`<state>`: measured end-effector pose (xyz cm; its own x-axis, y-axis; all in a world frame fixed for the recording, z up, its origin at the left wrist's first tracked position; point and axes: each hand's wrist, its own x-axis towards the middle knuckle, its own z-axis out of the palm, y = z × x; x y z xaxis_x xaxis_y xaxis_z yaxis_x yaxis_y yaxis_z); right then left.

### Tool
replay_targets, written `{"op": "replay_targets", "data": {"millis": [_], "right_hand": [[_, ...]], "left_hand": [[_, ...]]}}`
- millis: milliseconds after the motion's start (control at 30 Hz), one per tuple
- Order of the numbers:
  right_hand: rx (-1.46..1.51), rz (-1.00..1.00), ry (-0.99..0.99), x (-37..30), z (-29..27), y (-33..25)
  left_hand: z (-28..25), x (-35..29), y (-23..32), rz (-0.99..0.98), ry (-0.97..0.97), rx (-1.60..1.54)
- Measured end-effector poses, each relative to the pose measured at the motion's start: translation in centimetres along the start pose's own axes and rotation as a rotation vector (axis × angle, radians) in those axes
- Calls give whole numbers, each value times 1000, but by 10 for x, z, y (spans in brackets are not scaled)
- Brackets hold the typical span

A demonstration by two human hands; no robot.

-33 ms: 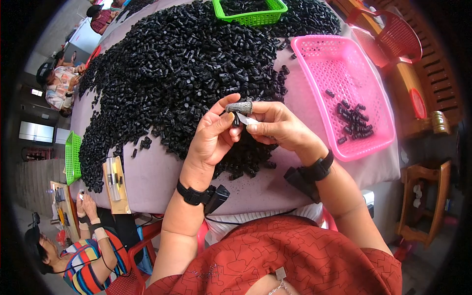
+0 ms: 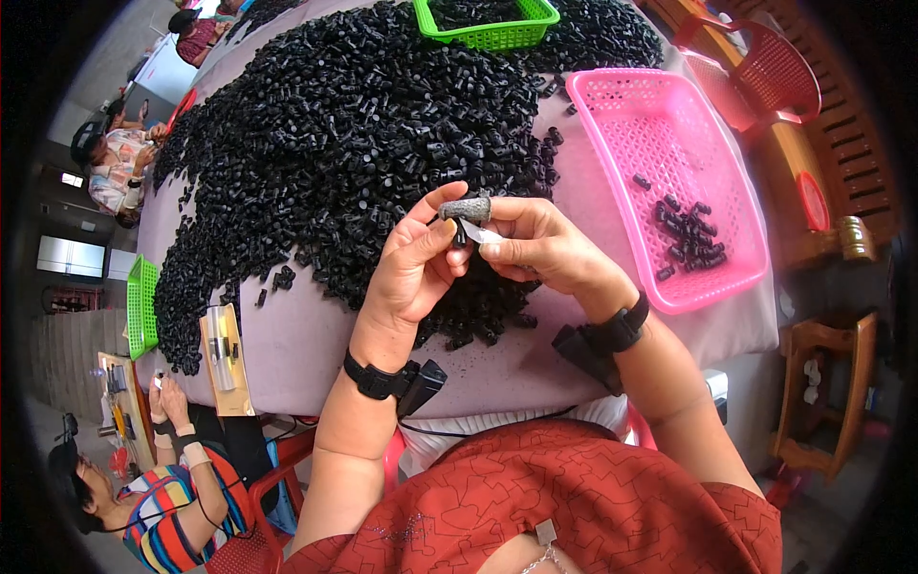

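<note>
Both my hands meet above the near edge of a large pile of small black plastic parts (image 2: 363, 124). Pinched in my left hand (image 2: 418, 258) is one small black plastic part (image 2: 460, 235), mostly covered by the fingers. A thin, pale, blade-like piece (image 2: 477, 232) is gripped between the thumb and fingers of my right hand (image 2: 535, 244), its tip touching or very near the black part. A grey textured finger cover (image 2: 466, 209) wraps my right index finger, which reaches over the part.
A pink basket (image 2: 622, 210) with several black parts stands on the right of the cloth-covered table (image 2: 316, 359). Green baskets stand at the far edge (image 2: 497, 38) and left edge (image 2: 142, 304). A wooden tray (image 2: 226, 359) lies left, near a seated co-worker in stripes (image 2: 182, 507).
</note>
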<state>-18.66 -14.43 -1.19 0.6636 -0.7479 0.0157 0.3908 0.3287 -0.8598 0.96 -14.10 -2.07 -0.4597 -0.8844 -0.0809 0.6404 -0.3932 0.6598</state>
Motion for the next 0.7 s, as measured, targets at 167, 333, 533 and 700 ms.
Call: {"op": "replay_targets", "data": {"millis": [167, 333, 533, 700], "right_hand": [[-3, -22, -50, 0, 0, 4], [-18, -37, -20, 2, 0, 0], [-15, -5, -11, 2, 0, -5], [15, -20, -47, 2, -1, -3]], "left_hand": [[-4, 3, -1, 33, -10, 10], [-4, 5, 1, 34, -13, 31], [-5, 5, 1, 26, -24, 32], [1, 4, 1, 23, -29, 58]]}}
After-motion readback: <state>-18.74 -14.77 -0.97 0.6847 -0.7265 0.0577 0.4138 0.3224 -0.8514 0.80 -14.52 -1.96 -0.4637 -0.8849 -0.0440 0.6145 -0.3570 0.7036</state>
